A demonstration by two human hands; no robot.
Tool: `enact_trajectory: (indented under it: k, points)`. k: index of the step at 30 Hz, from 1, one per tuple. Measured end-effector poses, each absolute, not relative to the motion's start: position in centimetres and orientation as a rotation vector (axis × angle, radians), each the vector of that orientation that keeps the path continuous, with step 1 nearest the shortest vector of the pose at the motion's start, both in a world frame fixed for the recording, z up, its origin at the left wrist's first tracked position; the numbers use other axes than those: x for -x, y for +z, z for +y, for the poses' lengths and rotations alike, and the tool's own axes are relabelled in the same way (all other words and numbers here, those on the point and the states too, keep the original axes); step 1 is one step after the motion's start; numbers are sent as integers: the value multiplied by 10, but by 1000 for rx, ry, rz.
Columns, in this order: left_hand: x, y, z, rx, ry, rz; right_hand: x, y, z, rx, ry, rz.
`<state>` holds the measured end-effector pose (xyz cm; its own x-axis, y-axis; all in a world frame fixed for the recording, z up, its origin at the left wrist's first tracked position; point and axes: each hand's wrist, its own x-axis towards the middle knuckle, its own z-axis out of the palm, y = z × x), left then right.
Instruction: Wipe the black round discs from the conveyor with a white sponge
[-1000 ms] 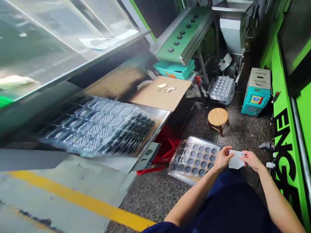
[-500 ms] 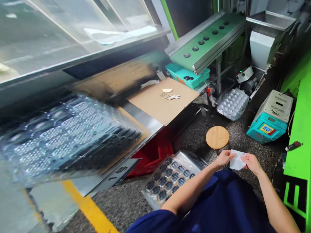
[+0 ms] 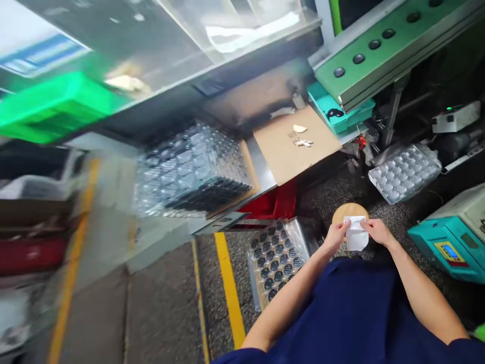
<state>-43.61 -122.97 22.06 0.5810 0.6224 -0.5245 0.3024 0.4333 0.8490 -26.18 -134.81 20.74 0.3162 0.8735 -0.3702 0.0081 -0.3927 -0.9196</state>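
A small white sheet (image 3: 356, 237), paper or thin cloth, is stretched between my two hands in front of my body. My left hand (image 3: 335, 236) pinches its left upper edge between thumb and fingers. On the other side, my right hand (image 3: 378, 232) pinches the right upper edge. The lower part of the sheet hangs free. Just behind it is the round wooden stool (image 3: 346, 209), partly covered by the sheet and my hands.
At my left a workbench carries stacked clear plastic trays (image 3: 189, 172) and a cardboard sheet (image 3: 291, 162). A green conveyor (image 3: 401, 50) with round black parts ends over a teal bin (image 3: 341, 122). On the floor lie a tray of black parts (image 3: 278, 255), a clear tray (image 3: 405, 172) and a teal machine (image 3: 443, 247).
My view has swung left, bringing a green crate and more floor into sight. Both hands still hold the white sheet, which now hangs longer and overlaps the stool.
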Motion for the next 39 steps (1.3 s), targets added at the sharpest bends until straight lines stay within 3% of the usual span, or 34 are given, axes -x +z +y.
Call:
enact_trajectory:
  k: [10,21,29,39]
  points:
    - [377,249,-1168,-917,577,1103,162,227,-1232,1456,1574,-950]
    - [452,222,-1032,-937,399,981,258,220,-1106,1631,1505,-1026]
    - [559,229,-898,-1010,245,846,369,254,-1011,1868,1398,-943]
    - [602,216,-863,-866,304,791,387,261,-933,1831,1472,-806]
